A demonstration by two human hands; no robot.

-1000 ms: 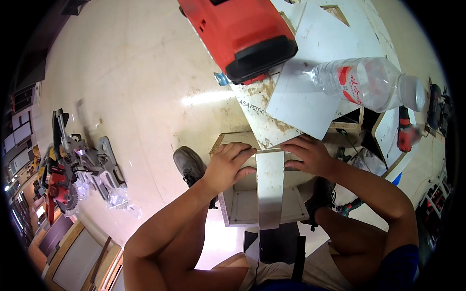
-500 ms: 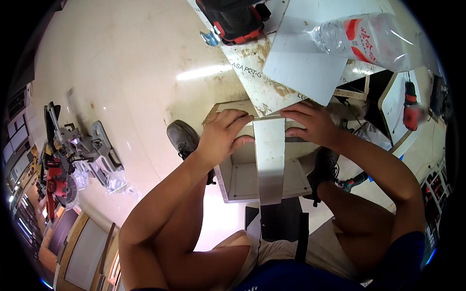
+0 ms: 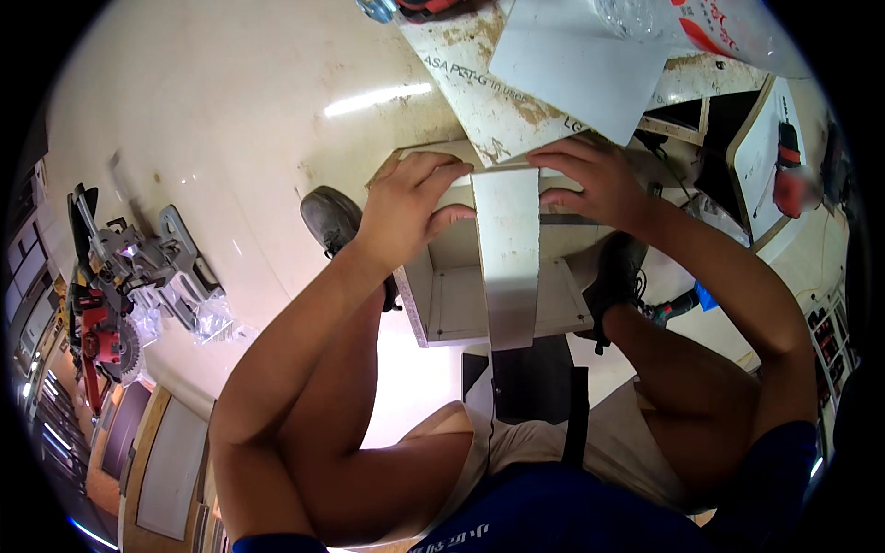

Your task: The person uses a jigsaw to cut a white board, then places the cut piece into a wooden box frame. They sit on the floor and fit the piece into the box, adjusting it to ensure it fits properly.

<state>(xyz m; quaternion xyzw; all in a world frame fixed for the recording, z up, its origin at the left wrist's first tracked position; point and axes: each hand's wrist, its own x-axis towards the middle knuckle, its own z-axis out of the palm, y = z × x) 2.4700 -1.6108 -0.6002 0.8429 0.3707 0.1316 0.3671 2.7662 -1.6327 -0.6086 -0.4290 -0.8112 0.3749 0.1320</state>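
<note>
Between my knees stands an open white wooden box (image 3: 452,300), its inside facing up toward me. A narrow white board strip (image 3: 508,249) lies across the box from its far edge to its near edge. My left hand (image 3: 413,205) is closed over the far edge just left of the strip, fingers on top and thumb on the near side. Just right of the strip, my right hand (image 3: 590,187) pinches the same far edge in the same way. Both hands' fingertips lie close against the strip's sides; whether they press on it I cannot tell.
Beyond the box lies a stained white board (image 3: 461,92) with a paler panel (image 3: 581,74) and a plastic bottle (image 3: 719,32) on it. A red circular-blade saw (image 3: 109,346) stands at left. A red-and-black power tool (image 3: 788,175) is at far right, near a drill (image 3: 676,309).
My view has tilted, so the box, hands and boards all sit higher in the picture. Both hands keep their hold beside the strip.
</note>
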